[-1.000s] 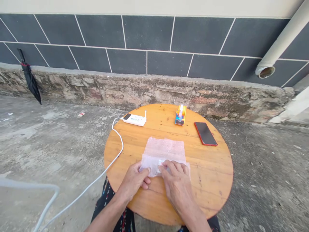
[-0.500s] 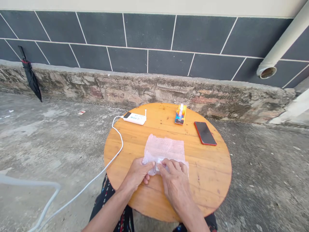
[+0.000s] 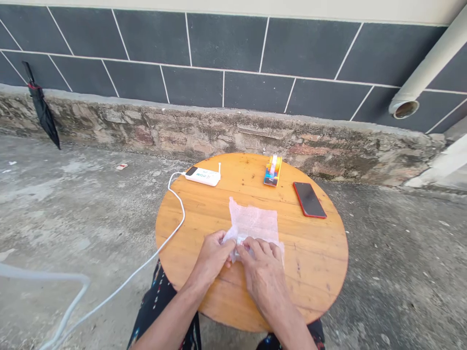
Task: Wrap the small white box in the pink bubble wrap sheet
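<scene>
A sheet of pinkish bubble wrap point(image 3: 256, 221) lies on the round wooden table point(image 3: 317, 262) in front of me. My left hand point(image 3: 212, 253) pinches its left edge between thumb and fingers, lifting and folding that edge inward. On the near part of the wrap is a small white object point(image 3: 241, 240), mostly covered by fingers and film, so its kind is unclear. The bent fingers and thumb of my right hand point(image 3: 265, 268) hold this object down against the wrap.
Behind the wrap stands a yellow and blue tape dispenser point(image 3: 273, 171). A red-edged phone point(image 3: 309, 200) lies at the right. At the back left is a white device point(image 3: 203, 176) with a white cable point(image 3: 170, 238) trailing off the table. A black umbrella point(image 3: 43, 109) leans on the wall.
My left hand has moved slightly up and right, drawing the wrap's left edge inward over the white object's side. The right hand stays nearly in place.
</scene>
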`<state>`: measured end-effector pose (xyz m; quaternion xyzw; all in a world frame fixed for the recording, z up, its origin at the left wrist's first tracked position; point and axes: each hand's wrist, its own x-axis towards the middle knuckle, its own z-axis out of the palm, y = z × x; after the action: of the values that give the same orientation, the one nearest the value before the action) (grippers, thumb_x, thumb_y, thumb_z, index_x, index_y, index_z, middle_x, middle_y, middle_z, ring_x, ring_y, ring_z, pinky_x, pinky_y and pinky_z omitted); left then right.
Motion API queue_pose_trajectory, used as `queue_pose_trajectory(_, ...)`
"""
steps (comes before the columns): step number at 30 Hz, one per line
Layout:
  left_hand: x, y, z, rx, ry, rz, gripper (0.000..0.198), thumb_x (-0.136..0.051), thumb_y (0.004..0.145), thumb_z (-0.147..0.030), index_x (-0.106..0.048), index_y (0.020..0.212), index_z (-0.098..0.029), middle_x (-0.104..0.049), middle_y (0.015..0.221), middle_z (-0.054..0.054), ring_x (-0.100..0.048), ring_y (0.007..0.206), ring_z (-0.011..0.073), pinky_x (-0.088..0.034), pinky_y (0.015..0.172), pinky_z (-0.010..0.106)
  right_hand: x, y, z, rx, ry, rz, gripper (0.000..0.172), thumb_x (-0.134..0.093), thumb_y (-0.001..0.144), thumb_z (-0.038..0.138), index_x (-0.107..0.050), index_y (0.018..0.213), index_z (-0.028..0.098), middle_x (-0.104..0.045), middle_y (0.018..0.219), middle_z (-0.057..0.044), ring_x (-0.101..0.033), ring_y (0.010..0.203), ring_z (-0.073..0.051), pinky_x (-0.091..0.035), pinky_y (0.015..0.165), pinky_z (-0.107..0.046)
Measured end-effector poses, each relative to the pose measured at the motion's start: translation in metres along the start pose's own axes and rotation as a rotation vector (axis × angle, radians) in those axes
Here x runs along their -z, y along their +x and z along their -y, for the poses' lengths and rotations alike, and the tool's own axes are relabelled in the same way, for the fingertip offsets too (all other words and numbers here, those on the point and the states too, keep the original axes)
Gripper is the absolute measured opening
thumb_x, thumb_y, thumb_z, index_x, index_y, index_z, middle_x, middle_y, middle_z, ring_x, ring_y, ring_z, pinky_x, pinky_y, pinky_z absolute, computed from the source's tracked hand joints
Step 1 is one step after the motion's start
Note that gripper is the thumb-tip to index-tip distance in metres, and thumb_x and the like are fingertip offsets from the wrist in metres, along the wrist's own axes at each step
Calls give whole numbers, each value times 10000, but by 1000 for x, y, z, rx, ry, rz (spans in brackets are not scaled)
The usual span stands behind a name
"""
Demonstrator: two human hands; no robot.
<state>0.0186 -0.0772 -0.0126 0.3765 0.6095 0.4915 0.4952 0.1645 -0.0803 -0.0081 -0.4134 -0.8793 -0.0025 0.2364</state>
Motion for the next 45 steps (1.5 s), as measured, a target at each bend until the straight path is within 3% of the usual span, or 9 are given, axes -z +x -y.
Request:
queue_pose_trajectory(5, 1, -12, -9, 11, -90, 76, 198, -591, 662, -258, -655, 789, -120, -606, 572, -9, -556, 499, 105, -478, 482, 197, 0, -1, 0, 0, -24, -13, 305, -507, 842, 92, -601, 1096, 231, -615, 1103, -66, -500, 981, -238, -297, 815, -392)
queue_pose_trajectory(9, -1, -17, -9, -17, -123, 52, 236, -618, 673, -269, -677, 847, -122, -671, 712, 17, -583, 571, 109, -491, 516, 191, 0, -1, 0, -4, 1, -20, 282, -503, 843, 91, -609, 1066, 228, -624, 1110, -63, -504, 975, -240, -301, 808, -389)
queue_pose_trajectory(17, -6, -18, -4, -103, -65, -65, 166, -623, 703, -310, -621, 718, -145, -572, 549, -38, -513, 474, 95, -442, 484, 192, 3, 0, 0, -25, 44, -61, 276, -497, 833, 66, -597, 1059, 190, -645, 1080, -62, -510, 923, -224, -326, 795, -355)
queue_pose_trajectory(23, -6, -16, -1, -163, 7, -69, 123, -591, 733, -271, -603, 686, -157, -524, 532, -47, -467, 482, 89, -379, 487, 182, 7, 3, -1, 33, 26, -62, 230, -538, 832, 79, -617, 997, 218, -662, 1043, -32, -535, 879, -203, -320, 784, -356)
queue_pose_trajectory(31, -3, -20, -7, -279, 219, 74, 169, -555, 737, -199, -689, 829, -152, -629, 714, 21, -562, 647, 153, -449, 617, 225, 10, 2, -2, -76, 198, -20, 176, -480, 854, 61, -599, 892, 186, -654, 926, -55, -533, 853, -214, -407, 772, -342)
queue_pose_trajectory(35, 3, -21, -9, -376, 293, 172, 257, -520, 715, -100, -710, 870, -178, -648, 788, 36, -576, 700, 166, -456, 662, 234, 8, -2, -4, -128, 277, -52, 181, -502, 832, 71, -572, 946, 193, -634, 989, -70, -565, 936, -221, -459, 819, -355)
queue_pose_trajectory(40, 6, -25, -7, -496, 405, 232, 315, -460, 805, -93, -729, 905, -223, -633, 845, 51, -589, 796, 184, -459, 741, 255, 8, -6, -10, -141, 301, -64, 222, -481, 815, 59, -549, 982, 189, -558, 1197, -113, -562, 1087, -223, -494, 881, -351)
queue_pose_trajectory(45, 6, -27, 2, -779, 639, 173, 368, -431, 814, -52, -700, 995, -226, -580, 1008, 82, -544, 934, 219, -469, 805, 333, 10, -7, -11, -146, 314, -43, 220, -467, 798, 54, -543, 951, 193, -584, 1130, -120, -604, 1013, -238, -528, 825, -376)
